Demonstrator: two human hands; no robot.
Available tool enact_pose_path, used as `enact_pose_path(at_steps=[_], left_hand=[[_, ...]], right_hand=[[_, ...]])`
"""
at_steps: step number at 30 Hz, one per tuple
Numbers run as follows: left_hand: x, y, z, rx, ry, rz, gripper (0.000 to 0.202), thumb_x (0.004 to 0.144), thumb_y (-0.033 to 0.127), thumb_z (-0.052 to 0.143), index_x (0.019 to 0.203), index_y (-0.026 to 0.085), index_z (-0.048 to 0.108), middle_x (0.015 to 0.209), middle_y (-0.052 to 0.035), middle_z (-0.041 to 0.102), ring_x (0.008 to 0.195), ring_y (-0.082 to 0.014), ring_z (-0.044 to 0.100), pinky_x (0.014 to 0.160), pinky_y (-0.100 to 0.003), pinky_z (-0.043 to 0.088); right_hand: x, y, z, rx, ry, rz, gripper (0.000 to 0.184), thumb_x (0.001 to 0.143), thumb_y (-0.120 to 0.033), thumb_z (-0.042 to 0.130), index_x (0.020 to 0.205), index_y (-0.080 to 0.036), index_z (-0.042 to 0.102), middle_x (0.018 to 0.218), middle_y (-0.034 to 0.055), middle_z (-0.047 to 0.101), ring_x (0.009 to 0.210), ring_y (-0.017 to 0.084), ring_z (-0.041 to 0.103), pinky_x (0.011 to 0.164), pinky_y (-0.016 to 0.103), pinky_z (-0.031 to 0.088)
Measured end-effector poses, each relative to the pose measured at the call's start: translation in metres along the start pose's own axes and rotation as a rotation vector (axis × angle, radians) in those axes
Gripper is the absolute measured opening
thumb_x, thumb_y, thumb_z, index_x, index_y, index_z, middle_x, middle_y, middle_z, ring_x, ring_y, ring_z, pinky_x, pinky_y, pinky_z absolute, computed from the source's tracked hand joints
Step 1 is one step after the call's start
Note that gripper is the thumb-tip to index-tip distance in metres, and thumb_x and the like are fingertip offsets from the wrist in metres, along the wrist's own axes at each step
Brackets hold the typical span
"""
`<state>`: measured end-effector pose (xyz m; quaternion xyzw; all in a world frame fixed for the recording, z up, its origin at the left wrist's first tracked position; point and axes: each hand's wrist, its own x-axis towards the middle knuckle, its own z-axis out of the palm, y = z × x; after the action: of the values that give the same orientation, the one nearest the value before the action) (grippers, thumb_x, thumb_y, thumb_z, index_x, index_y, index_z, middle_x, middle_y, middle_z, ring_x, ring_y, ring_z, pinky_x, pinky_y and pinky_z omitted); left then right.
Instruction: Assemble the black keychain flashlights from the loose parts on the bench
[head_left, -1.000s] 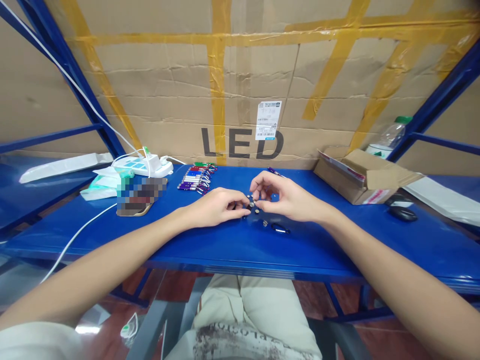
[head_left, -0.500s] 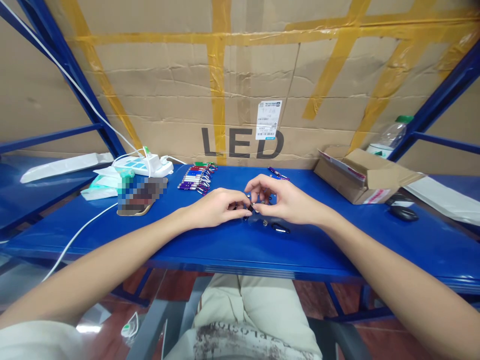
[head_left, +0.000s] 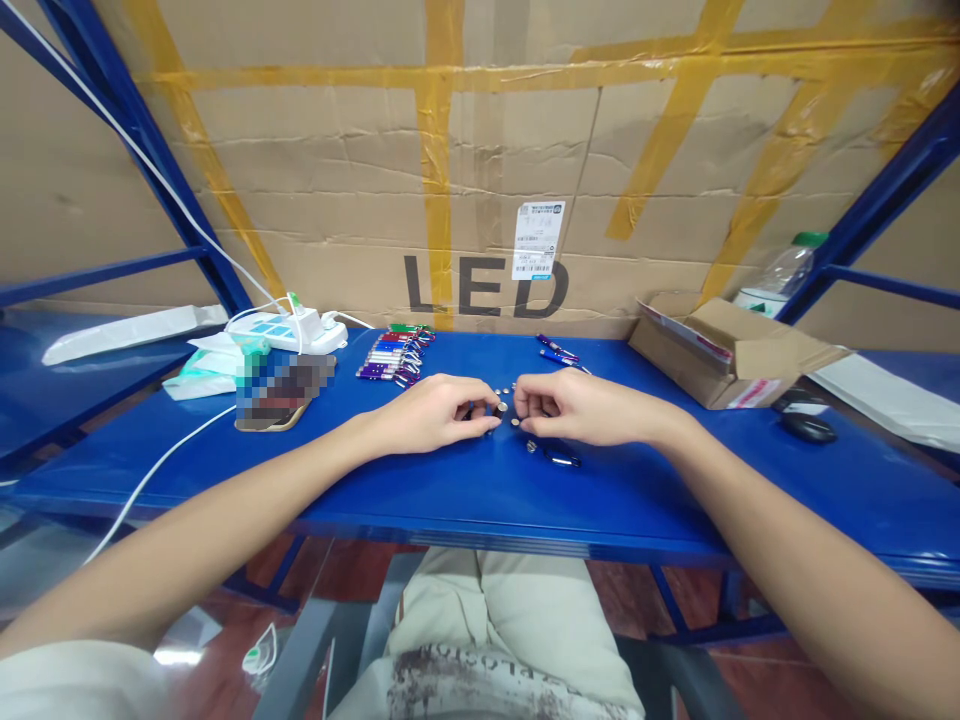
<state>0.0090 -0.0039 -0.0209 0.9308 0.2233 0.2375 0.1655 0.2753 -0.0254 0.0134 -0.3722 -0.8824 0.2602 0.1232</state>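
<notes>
My left hand (head_left: pixel 437 412) is closed around a small dark cylinder, mostly hidden by the fingers; a round silvery end (head_left: pixel 502 408) shows at the fingertips. Just to its right, my right hand (head_left: pixel 574 405) is curled with thumb and fingertips together. A small round metal disc (head_left: pixel 515 422) shows at those fingertips, and I cannot tell whether it is gripped or lies on the table. More little silvery discs (head_left: pixel 505 391) lie between the hands. Below the right hand are a small silvery part (head_left: pixel 531 447) and a black carabiner clip (head_left: pixel 561 456).
A row of coloured keychain flashlights (head_left: pixel 390 355) lies at back left, and two more (head_left: pixel 559 353) at back centre. Phone (head_left: pixel 285 395) and power strip (head_left: pixel 292 333) are left. An open cardboard box (head_left: pixel 727 360) and black mouse (head_left: pixel 806 427) are right. Cardboard stands behind the blue table (head_left: pixel 420 495).
My right hand has drawn slightly right, away from the left hand, and its fingers have curled in. More of the small discs and the back flashlights now show. My left hand stays almost still.
</notes>
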Motion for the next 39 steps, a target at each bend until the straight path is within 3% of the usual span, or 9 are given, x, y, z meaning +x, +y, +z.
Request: enact_pose_path(at_steps=[4,8,12,17,19,32,39], left_hand=[[0.0,0.003,-0.001,0.023,0.011,-0.02,0.016,0.104,0.031,0.067,0.108,0.017,0.073,0.089,-0.0007,0.07,0.073,-0.0139,0.06,0.072,-0.027,0.045],[0.0,0.006,-0.002,0.05,0.028,-0.034,0.014,0.103,0.03,0.065,0.105,0.017,0.07,0.091,-0.0011,0.069,0.074,-0.0142,0.059,0.073,-0.028,0.045],[0.0,0.006,-0.002,0.061,0.029,-0.044,0.014,0.103,0.031,0.065,0.105,0.018,0.07,0.092,-0.0014,0.07,0.074,-0.0146,0.06,0.073,-0.028,0.045],[0.0,0.005,-0.003,0.056,0.011,-0.095,0.019,0.104,0.033,0.063,0.115,0.02,0.071,0.078,0.0024,0.067,0.067,-0.0144,0.062,0.068,-0.027,0.044],[0.0,0.004,-0.003,0.042,0.005,-0.109,0.021,0.105,0.034,0.063,0.117,0.02,0.071,0.074,0.0041,0.066,0.064,-0.0135,0.061,0.067,-0.026,0.044],[0.0,0.001,-0.001,0.058,0.048,-0.053,0.021,0.106,0.037,0.061,0.112,0.019,0.071,0.083,0.0014,0.069,0.068,-0.0135,0.061,0.071,-0.027,0.045],[0.0,0.0,-0.002,0.054,0.101,-0.057,0.023,0.107,0.038,0.062,0.116,0.02,0.071,0.1,-0.0028,0.074,0.083,-0.017,0.066,0.079,-0.029,0.049]], right_hand=[[0.0,0.001,0.001,-0.038,-0.164,0.022,0.003,0.09,-0.023,0.067,0.089,-0.021,0.066,0.075,-0.0011,0.07,0.065,0.016,0.061,0.062,0.028,0.042],[0.0,0.002,0.002,-0.011,-0.183,0.006,0.001,0.09,-0.021,0.066,0.091,-0.02,0.067,0.076,-0.0014,0.069,0.066,0.015,0.06,0.061,0.028,0.042],[0.001,0.004,0.002,0.031,-0.102,-0.041,0.004,0.09,-0.021,0.066,0.093,-0.021,0.067,0.075,-0.0016,0.068,0.065,0.015,0.059,0.062,0.028,0.042],[0.002,0.004,0.006,0.071,0.267,-0.102,0.011,0.096,-0.029,0.065,0.103,-0.02,0.067,0.082,-0.0001,0.069,0.07,0.017,0.059,0.066,0.029,0.046],[0.003,0.003,0.007,0.089,0.355,-0.127,0.015,0.099,-0.034,0.065,0.105,-0.021,0.067,0.084,0.0,0.068,0.071,0.016,0.059,0.067,0.029,0.047],[0.006,0.006,0.008,0.093,0.324,-0.217,0.014,0.103,-0.032,0.065,0.105,-0.02,0.072,0.097,0.0037,0.076,0.082,0.018,0.067,0.078,0.031,0.052],[0.006,0.009,0.007,0.105,0.358,-0.219,0.017,0.103,-0.036,0.066,0.105,-0.021,0.074,0.101,0.0047,0.078,0.087,0.02,0.07,0.083,0.033,0.055]])
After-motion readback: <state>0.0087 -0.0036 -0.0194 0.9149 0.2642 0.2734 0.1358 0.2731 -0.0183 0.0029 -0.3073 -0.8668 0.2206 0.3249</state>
